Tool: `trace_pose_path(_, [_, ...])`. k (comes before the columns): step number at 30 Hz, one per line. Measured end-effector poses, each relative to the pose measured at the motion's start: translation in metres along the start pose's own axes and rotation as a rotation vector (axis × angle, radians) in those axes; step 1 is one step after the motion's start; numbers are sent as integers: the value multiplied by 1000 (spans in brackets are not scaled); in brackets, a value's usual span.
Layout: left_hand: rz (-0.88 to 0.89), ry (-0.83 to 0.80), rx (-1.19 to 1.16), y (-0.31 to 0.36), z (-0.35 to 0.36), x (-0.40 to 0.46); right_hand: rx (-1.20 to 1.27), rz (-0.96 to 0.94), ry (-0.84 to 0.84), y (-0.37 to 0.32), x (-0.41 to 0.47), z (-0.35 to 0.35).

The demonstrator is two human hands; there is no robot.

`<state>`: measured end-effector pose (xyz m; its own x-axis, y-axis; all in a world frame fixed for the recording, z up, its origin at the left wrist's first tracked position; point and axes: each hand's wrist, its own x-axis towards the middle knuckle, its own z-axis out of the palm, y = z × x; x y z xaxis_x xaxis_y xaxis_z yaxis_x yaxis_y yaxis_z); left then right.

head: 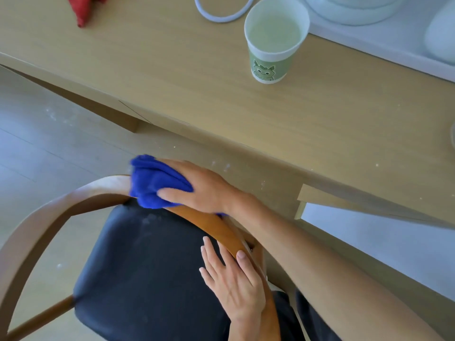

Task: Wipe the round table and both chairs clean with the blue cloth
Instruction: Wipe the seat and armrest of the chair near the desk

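Your right hand (197, 190) grips the bunched blue cloth (155, 180) against the curved wooden rail (73, 195) of the chair (147, 267). Its fingers (172, 193) curl over the cloth, the thumb lying along the near side, so the cloth sits under your palm and bulges out beyond the fingertips. A scrap of blue shows under your wrist too.

Your left hand (234, 274) lies nearer to you on the same rail, fingers straight and spread over the dark seat cushion, the thumb hooked over the rail's top edge. It holds nothing and only rests on the wood.

Beyond your right fingers the wooden surface (172, 70) runs across the view. On it, far past the cloth, stands a paper cup (273, 43) with a green band and a cartoon figure. To the left of the cup, at the top edge, lies a pale ring (221, 16), and farther left a red cloth (85, 8). White specks dot the floor (49, 148) between the chair and the surface.
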<state>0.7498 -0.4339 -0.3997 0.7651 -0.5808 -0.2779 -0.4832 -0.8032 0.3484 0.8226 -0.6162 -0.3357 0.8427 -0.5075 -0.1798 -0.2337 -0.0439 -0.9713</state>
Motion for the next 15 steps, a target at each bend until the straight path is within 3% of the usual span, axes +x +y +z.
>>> trace_pose_path(3, [-4, -11, 12, 0, -1, -1, 10, 41, -119, -12, 38, 2])
trace_pose_path(11, [-13, -39, 15, 3, -2, 1, 222, 100, 68, 52, -89, 4])
trace_pose_path(15, [-14, -22, 32, 1, 1, 1, 214, 117, 12, 26, -44, -3])
